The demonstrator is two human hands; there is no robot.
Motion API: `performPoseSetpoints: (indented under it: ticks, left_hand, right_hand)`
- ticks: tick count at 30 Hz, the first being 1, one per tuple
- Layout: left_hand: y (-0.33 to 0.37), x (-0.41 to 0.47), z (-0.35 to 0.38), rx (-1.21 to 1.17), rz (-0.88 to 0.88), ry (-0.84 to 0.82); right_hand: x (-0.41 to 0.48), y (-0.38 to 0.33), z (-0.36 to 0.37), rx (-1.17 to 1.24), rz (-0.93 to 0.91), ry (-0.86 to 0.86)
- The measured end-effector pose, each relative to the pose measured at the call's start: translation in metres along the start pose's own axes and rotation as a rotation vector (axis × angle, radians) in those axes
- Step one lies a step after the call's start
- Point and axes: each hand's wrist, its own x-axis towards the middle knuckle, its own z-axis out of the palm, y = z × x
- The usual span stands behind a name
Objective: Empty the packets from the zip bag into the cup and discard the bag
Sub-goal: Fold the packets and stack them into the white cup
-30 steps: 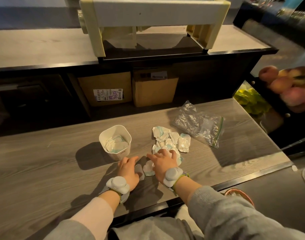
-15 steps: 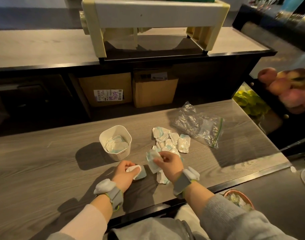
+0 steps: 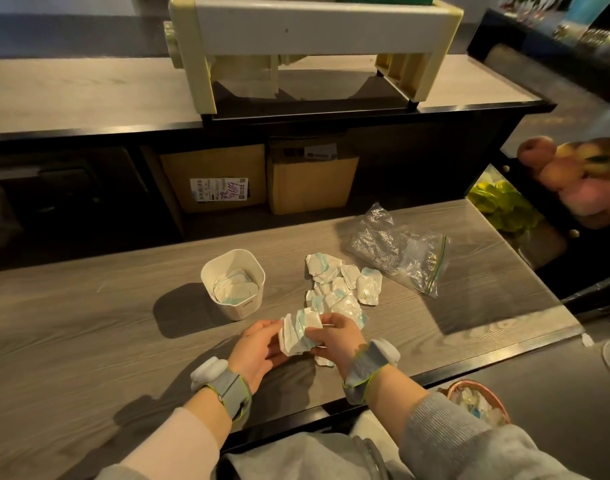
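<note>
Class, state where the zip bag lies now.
In the head view the zip bag lies on the table, right side, just right of the loose packets; the cup stands further left.

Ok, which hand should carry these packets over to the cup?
Probably left. The left hand holds the packets on the side nearer the cup; the right hand would have to reach across.

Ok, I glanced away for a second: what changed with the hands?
The left hand and right hand lifted off the table, each picked up packets, and now grip them together as one bunch. The cup, loose pile and zip bag stayed put.
</note>
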Motion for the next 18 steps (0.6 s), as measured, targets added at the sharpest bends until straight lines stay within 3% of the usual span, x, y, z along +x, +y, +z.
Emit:
performPoseSetpoints:
  ticks: [9,12,15,18]
  left_hand:
    - [-0.014,0.001,0.0,0.103,0.093,-0.039]
    - [-0.015,0.005,-0.004,0.093,0.089,0.015]
    - [-0.015,0.009,-0.009,0.09,0.1,0.058]
    - [-0.015,0.011,-0.011,0.109,0.111,0.079]
  right_hand:
    - [-0.004,0.005,0.0,-0.172,-0.053,-0.082]
    - [0.007,0.002,-0.011,-0.243,-0.185,0.078]
    - [0.024,-0.005,-0.033,-0.635,-0.404,0.312]
    - [0.041,-0.012,-0.056,-1.091,-0.536,0.227]
